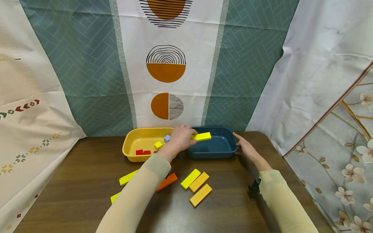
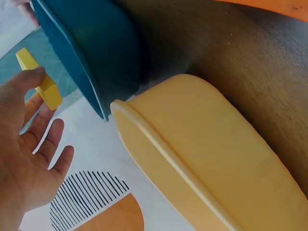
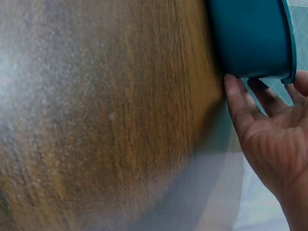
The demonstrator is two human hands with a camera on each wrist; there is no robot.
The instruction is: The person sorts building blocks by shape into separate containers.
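My left hand [image 1: 182,138] pinches a yellow rectangular block [image 1: 203,136] between thumb and fingers. The block sits over the left part of a dark blue bin [image 1: 214,155], above its rim. In the left wrist view the same block [image 2: 50,92] tilts in the grip while the other fingers stay loosely spread. At the bin's right end, my right hand [image 1: 247,149] touches the outer wall with extended fingers [image 3: 237,98]. Left of the blue bin stands a yellow bin [image 1: 131,157], partly behind my left forearm, with red pieces [image 1: 139,152], a yellow cube [image 1: 158,145] and a light blue cube [image 1: 167,138] inside.
On the wooden table in front lie a yellow block [image 1: 190,179], two orange-yellow blocks [image 1: 199,182] and a red-orange block [image 1: 167,182]. More yellow blocks [image 1: 127,178] lie left of my forearm, partly hidden. Patterned cloth [image 1: 247,64] hangs behind the bins.
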